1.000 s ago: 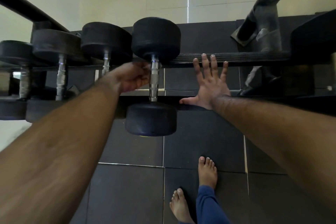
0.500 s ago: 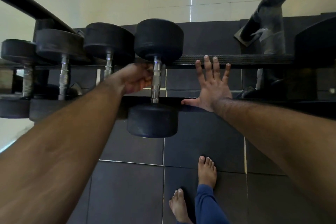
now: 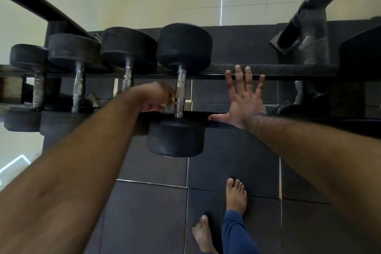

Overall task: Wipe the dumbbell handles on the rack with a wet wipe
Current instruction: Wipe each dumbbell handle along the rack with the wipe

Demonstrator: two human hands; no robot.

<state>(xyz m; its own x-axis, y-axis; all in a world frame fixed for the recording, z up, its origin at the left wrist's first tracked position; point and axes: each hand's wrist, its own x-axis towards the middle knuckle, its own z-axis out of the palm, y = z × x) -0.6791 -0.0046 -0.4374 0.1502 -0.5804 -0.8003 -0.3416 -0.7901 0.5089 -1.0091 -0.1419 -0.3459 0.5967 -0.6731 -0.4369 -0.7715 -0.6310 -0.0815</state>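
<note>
Curled around a pale wipe (image 3: pixel 167 107), the left hand (image 3: pixel 158 97) is held just left of the upright-running handle (image 3: pixel 181 93); the right hand (image 3: pixel 245 99) is spread flat.

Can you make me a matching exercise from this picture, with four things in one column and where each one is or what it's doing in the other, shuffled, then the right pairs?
Things:
1. left hand
2. right hand
3. rightmost dumbbell's handle
4. bare feet

Places or states:
A. standing on the dark floor tiles
B. spread flat, fingers reaching the rack's far rail
C. shiny metal, between two black weights
D. curled, blurred, against the handle's left side

Pairs: 1-D, 2-B, 3-C, 4-A
</note>
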